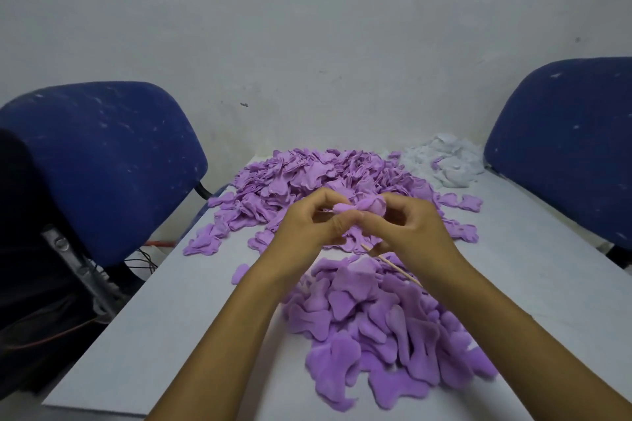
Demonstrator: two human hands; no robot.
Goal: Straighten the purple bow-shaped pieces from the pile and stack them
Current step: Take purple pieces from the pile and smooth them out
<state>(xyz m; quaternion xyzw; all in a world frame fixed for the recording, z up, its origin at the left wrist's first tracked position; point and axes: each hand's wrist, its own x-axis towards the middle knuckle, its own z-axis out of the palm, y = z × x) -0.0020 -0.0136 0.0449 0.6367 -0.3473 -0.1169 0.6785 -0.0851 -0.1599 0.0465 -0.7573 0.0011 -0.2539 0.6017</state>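
Your left hand [309,222] and right hand [407,225] both pinch one crumpled, soft purple bow-shaped fabric piece [355,207], held in the air above the grey tabletop [533,284], between the far heap of purple pieces [307,178] and the near heap of purple pieces [379,321]. A thin wooden stick [390,261] runs under your right hand on the near-heap side; whether that hand grips it too, you cannot tell from here.

The piece looks bunched at its middle, so if you pull the two lobes apart unevenly it may twist rather than flatten, or slip out of one pinch and drop back among the look-alikes of the near heap, where you would lose track of it. The stick's tip could also snag the soft cloth. Neither heap shows a tidy stack, so a flattened piece laid on that uneven surface will likely slide. Past the far heap, to its right, lies a mound of white scraps [444,161]; keep purple pieces away from it.
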